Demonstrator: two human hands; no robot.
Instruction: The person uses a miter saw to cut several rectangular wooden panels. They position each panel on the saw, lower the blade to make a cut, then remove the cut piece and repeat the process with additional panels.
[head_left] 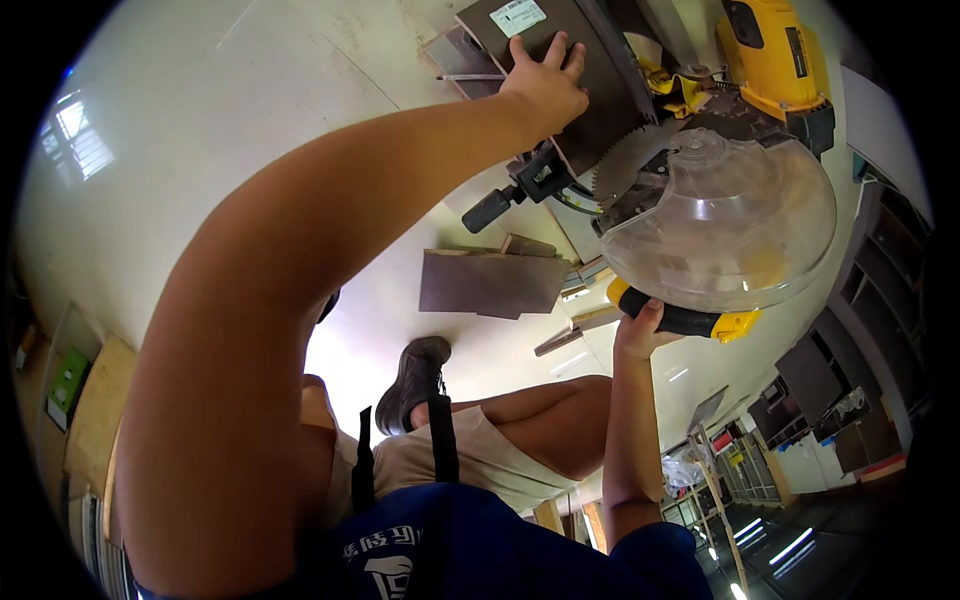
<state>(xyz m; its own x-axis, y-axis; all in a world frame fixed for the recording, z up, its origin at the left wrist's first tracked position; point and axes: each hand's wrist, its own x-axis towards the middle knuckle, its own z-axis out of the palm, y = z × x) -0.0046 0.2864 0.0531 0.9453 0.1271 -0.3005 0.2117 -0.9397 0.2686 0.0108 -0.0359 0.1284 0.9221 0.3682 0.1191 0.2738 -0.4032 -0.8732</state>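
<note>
Two contacts right now: the left grip (548, 92) rests flat and splayed on a dark brown board (606, 112) at upper centre, while the right grip (642, 334) is wrapped round the black-and-yellow handle (690, 317) of a miter saw (690, 178) at upper right, toothed blade (622, 168) just beside that board.

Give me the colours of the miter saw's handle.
The handle is black with yellow ends; it shows best in the head view.

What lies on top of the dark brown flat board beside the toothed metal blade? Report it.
The spread left hand and a white rectangular label lie on the dark brown flat board. The surface beneath palm and label is covered, so unseen.
</note>
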